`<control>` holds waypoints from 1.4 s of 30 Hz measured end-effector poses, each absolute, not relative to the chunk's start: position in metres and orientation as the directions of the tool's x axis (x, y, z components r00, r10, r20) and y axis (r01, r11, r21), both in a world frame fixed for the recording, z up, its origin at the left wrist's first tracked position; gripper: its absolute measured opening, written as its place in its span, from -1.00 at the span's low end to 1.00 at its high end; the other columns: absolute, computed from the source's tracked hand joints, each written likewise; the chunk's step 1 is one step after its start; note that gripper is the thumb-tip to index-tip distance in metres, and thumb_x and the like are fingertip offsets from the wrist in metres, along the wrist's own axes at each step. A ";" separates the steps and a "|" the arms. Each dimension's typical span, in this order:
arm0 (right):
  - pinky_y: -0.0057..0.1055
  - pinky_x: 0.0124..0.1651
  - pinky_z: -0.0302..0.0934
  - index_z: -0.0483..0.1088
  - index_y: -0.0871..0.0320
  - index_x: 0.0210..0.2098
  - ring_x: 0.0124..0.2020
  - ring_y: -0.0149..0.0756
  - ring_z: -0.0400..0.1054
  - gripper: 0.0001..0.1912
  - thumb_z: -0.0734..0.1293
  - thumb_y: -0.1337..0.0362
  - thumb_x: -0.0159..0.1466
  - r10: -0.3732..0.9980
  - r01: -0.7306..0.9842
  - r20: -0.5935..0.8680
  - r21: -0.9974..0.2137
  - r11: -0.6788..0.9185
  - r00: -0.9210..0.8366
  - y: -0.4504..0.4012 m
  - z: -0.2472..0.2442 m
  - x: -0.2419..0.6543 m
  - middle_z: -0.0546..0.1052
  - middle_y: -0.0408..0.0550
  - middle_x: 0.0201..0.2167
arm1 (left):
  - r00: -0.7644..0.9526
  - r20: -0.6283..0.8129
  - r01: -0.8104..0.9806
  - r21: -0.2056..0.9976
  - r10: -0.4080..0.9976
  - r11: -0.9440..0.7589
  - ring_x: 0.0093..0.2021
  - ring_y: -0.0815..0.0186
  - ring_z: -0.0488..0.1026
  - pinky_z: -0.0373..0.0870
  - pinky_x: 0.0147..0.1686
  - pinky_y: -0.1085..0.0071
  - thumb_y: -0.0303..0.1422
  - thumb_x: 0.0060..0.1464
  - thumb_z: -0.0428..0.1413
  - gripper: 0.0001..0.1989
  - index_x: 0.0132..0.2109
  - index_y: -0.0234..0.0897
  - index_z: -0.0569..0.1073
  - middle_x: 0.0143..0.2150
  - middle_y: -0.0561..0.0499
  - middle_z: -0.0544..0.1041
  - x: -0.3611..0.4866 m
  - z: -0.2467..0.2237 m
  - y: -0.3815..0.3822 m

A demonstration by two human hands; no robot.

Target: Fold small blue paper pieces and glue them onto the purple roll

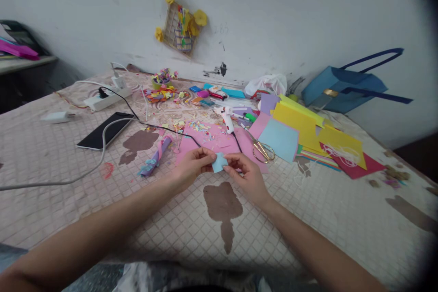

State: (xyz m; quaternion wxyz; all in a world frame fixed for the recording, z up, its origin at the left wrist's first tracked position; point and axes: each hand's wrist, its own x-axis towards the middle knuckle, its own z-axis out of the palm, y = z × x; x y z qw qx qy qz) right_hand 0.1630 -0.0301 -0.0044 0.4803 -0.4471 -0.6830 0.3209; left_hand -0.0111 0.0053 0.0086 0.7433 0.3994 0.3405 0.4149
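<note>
A small piece of light blue paper (219, 164) is held between both hands above the front edge of a pink sheet (186, 143). My left hand (195, 163) pinches its left side between thumb and fingers. On its right side, the fingertips of my right hand (247, 173) are closed on it too. Just beyond the hands lies a white glue gun (226, 118) with a black cord. Gold-handled scissors (262, 148) rest to the right of my right hand. A rolled purple paper tube with blue paper flowers (157, 157) lies left of my left hand.
A black phone (106, 131) and a white power strip (106, 96) with cables are at left. Coloured paper sheets (297, 121) and white string (341, 154) lie at right. Behind them stands a blue bag (342, 89). Paper scraps (201, 128) cover part of the pink sheet.
</note>
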 end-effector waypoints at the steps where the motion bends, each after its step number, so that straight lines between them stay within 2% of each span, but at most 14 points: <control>1: -0.37 -0.23 0.26 0.37 0.10 -0.14 -0.30 -0.32 0.35 -0.78 0.31 0.30 0.20 0.922 0.297 0.362 -0.872 0.388 -0.138 -0.030 -0.005 0.163 0.44 -0.08 -0.30 | 0.423 -0.175 -0.353 0.872 0.889 0.339 -0.44 0.42 0.41 0.35 -0.34 0.44 -0.36 -0.15 0.27 -0.78 -0.40 -0.37 0.40 -0.45 0.06 0.46 -0.011 0.008 0.006; 10: -0.40 -0.26 0.26 0.38 0.10 -0.18 -0.33 -0.34 0.33 -0.81 0.32 0.32 0.18 0.909 0.303 0.386 -0.857 0.417 -0.159 -0.030 -0.004 0.163 0.42 -0.10 -0.33 | 0.433 -0.162 -0.404 0.845 0.887 0.351 -0.43 0.44 0.40 0.34 -0.34 0.47 -0.40 -0.12 0.25 -0.83 -0.42 -0.38 0.42 -0.44 0.06 0.46 -0.011 0.007 0.006; 22: -0.42 -0.30 0.23 0.37 0.11 -0.26 -0.37 -0.37 0.30 -0.87 0.33 0.34 0.17 0.895 0.348 0.416 -0.825 0.445 -0.159 -0.031 -0.001 0.162 0.40 -0.12 -0.34 | 0.460 -0.168 -0.353 0.866 0.872 0.353 -0.43 0.42 0.41 0.33 -0.31 0.42 -0.37 -0.15 0.27 -0.80 -0.42 -0.37 0.40 -0.45 0.06 0.46 -0.010 0.007 0.004; 30: -0.42 -0.35 0.20 0.39 0.12 -0.33 -0.38 -0.36 0.28 -0.95 0.31 0.35 0.18 0.864 0.418 0.477 -0.760 0.498 -0.162 -0.032 0.001 0.162 0.40 -0.12 -0.38 | 0.469 -0.153 -0.281 0.908 0.870 0.312 -0.43 0.42 0.39 0.30 -0.36 0.45 -0.30 -0.12 0.26 -0.75 -0.36 -0.36 0.39 -0.43 0.04 0.45 -0.010 0.004 0.004; 42: -0.36 -0.29 0.25 0.41 0.09 -0.32 -0.30 -0.30 0.31 -0.91 0.27 0.37 0.22 0.823 0.460 0.525 -0.689 0.561 -0.218 -0.033 0.002 0.162 0.39 -0.06 -0.33 | 0.460 -0.169 -0.252 0.916 0.872 0.311 -0.40 0.42 0.39 0.31 -0.35 0.45 -0.33 -0.16 0.28 -0.73 -0.31 -0.36 0.41 -0.38 0.05 0.43 -0.011 0.003 0.004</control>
